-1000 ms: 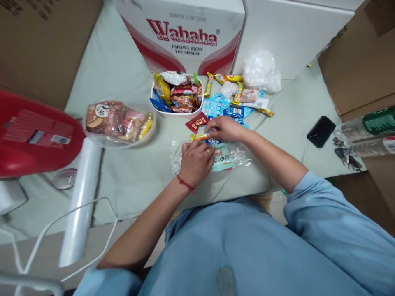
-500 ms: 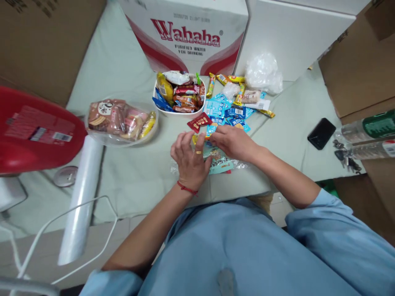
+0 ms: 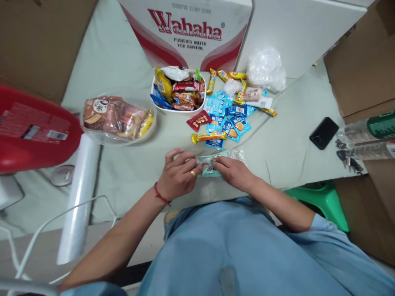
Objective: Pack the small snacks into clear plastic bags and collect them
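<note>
Along the near side of the desk (image 3: 129, 176), I see a packet (image 3: 211, 167) between the person's left hand (image 3: 179, 176) and right hand (image 3: 236, 172). Just beyond it, a snack bar (image 3: 209, 136) lies on some sachets (image 3: 240, 125), and others spread farther back. A wrapped sweet (image 3: 199, 120) sits left of them, near a tub (image 3: 182, 110) filled with snacks. Behind the tub stands a water carton (image 3: 191, 37); well right of the tub is a plastic bag (image 3: 267, 70). Over to the left, a bowl (image 3: 120, 142) holds more packs, with a roll (image 3: 79, 197) on its near left. On the right, a phone (image 3: 324, 133) lies near keys (image 3: 348, 159), two bottles (image 3: 379, 125) to its right. A stool (image 3: 331, 205) stands below the desk's near right edge.
</note>
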Demonstrator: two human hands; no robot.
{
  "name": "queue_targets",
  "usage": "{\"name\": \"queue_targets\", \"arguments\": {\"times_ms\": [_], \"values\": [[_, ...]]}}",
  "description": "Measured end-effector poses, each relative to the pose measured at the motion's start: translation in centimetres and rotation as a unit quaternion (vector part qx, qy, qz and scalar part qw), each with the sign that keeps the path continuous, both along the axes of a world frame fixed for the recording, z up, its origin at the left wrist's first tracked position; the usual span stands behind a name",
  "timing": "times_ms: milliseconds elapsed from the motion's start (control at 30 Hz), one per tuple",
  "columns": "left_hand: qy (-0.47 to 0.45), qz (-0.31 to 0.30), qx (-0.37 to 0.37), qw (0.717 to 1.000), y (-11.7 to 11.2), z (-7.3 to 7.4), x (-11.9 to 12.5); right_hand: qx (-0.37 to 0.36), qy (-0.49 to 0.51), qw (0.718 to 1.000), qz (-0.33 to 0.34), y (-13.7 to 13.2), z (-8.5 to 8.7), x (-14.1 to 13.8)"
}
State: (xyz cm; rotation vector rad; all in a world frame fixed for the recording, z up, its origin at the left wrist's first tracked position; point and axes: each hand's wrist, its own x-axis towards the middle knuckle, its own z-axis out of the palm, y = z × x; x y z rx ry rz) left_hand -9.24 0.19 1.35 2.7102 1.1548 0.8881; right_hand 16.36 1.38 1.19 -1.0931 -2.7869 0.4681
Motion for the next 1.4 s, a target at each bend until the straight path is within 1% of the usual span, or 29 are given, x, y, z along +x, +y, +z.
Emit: {"name": "queue_targets", "arguments": {"times_ms": [100, 133, 167, 200, 233, 300, 333, 367, 400, 467, 533, 633, 667, 700, 767, 800, 867, 933, 967, 1000, 1033, 1067, 1133, 1167, 1200, 1233, 1300, 1333, 1400], "values": [[0.041, -0.027, -0.074, 0.996, -1.4, 0.1, -2.3, -0.028, 0.059, 0.998, 0.007, -0.1, -0.2, 0.3], [0.036, -0.025, -0.106, 0.993, -2.0, -0.1, -2.8, -0.039, 0.087, 0.995, 0.017, -0.1, -0.1, 0.5], [0.015, -0.007, -0.138, 0.990, -2.5, -0.2, -3.1, -0.049, 0.118, 0.991, 0.028, -0.1, -0.1, 0.7], [-0.021, 0.036, -0.163, 0.986, -2.9, -0.4, -3.2, -0.055, 0.147, 0.987, 0.037, -0.1, 0.0, 0.8], [-0.061, 0.105, -0.178, 0.977, -3.2, -0.6, -3.0, -0.057, 0.170, 0.983, 0.044, -0.1, 0.1, 0.9], [-0.111, 0.270, -0.181, 0.939, -3.4, -1.0, -2.3, -0.055, 0.194, 0.978, 0.050, -0.1, 0.2, 1.1], [-0.110, 0.333, -0.178, 0.919, -3.3, -1.2, -1.8, -0.055, 0.196, 0.978, 0.048, -0.1, 0.3, 1.1], [-0.098, 0.368, -0.179, 0.907, -3.0, -1.3, -1.3, -0.055, 0.194, 0.978, 0.045, -0.1, 0.4, 1.1], [-0.082, 0.376, -0.189, 0.904, -2.8, -1.4, -0.8, -0.058, 0.190, 0.979, 0.042, -0.1, 0.4, 1.0], [-0.076, 0.350, -0.217, 0.908, -2.6, -1.1, -0.2, -0.064, 0.186, 0.980, 0.033, -0.1, 0.5, 1.0], [-0.118, 0.335, -0.241, 0.903, -2.8, -0.3, 0.2, -0.067, 0.187, 0.980, 0.026, -0.1, 0.6, 0.9], [-0.203, 0.332, -0.277, 0.878, -3.3, 1.9, 1.2, -0.070, 0.188, 0.979, 0.016, 0.0, 0.6, 0.5], [-0.219, 0.323, -0.284, 0.876, -3.4, 2.7, 1.9, -0.071, 0.188, 0.980, 0.014, -0.1, 0.7, 0.4], [-0.227, 0.307, -0.287, 0.878, -3.4, 3.3, 2.7, -0.074, 0.184, 0.980, 0.010, -0.1, 0.7, 0.2], [-0.223, 0.257, -0.286, 0.896, -3.2, 4.0, 4.7, -0.084, 0.175, 0.981, -0.001, -0.3, 0.8, -0.2], [-0.208, 0.231, -0.283, 0.907, -3.0, 4.1, 5.7, -0.091, 0.174, 0.980, -0.006, -0.3, 0.9, -0.2], [-0.148, 0.194, -0.275, 0.930, -2.8, 3.8, 7.4, -0.116, 0.187, 0.975, -0.008, -0.4, 1.4, 0.1], [-0.062, 0.175, -0.255, 0.949, -2.9, 3.1, 8.4, -0.168, 0.223, 0.960, 0.003, -0.3, 2.1, 1.1], [-0.017, 0.171, -0.242, 0.955, -3.0, 2.7, 8.8, -0.201, 0.246, 0.948, -0.004, -0.1, 2.5, 1.8], [0.027, 0.167, -0.229, 0.959, -3.3, 2.3, 9.0, -0.227, 0.270, 0.935, -0.034, 0.2, 2.9, 2.6], [0.069, 0.164, -0.218, 0.960, -3.5, 2.0, 9.1, -0.234, 0.290, 0.924, -0.089, 0.5, 3.2, 3.4], [0.107, 0.165, -0.207, 0.958, -3.8, 1.7, 9.2, -0.217, 0.300, 0.915, -0.160, 0.8, 3.3, 4.2], [0.165, 0.172, -0.191, 0.952, -4.1, 1.2, 9.5, -0.127, 0.277, 0.905, -0.298, 1.5, 3.1, 5.3], [0.182, 0.174, -0.184, 0.950, -4.2, 1.0, 9.6, -0.078, 0.247, 0.905, -0.336, 1.7, 2.8, 5.5], [0.195, 0.175, -0.177, 0.949, -4.3, 0.9, 9.7, -0.043, 0.213, 0.911, -0.350, 1.8, 2.3, 5.6], [0.203, 0.174, -0.171, 0.948, -4.3, 0.9, 9.8, -0.027, 0.179, 0.921, -0.344, 1.8, 1.9, 5.6], [0.213, 0.171, -0.164, 0.948, -4.2, 0.9, 9.9, -0.034, 0.138, 0.940, -0.310, 1.3, 1.1, 5.4], [0.215, 0.169, -0.163, 0.948, -4.1, 0.9, 9.9, -0.045, 0.137, 0.945, -0.293, 0.9, 1.1, 5.3], [0.215, 0.168, -0.161, 0.949, -4.0, 1.1, 9.8, -0.071, 0.170, 0.942, -0.279, 0.3, 1.5, 5.3]]}}
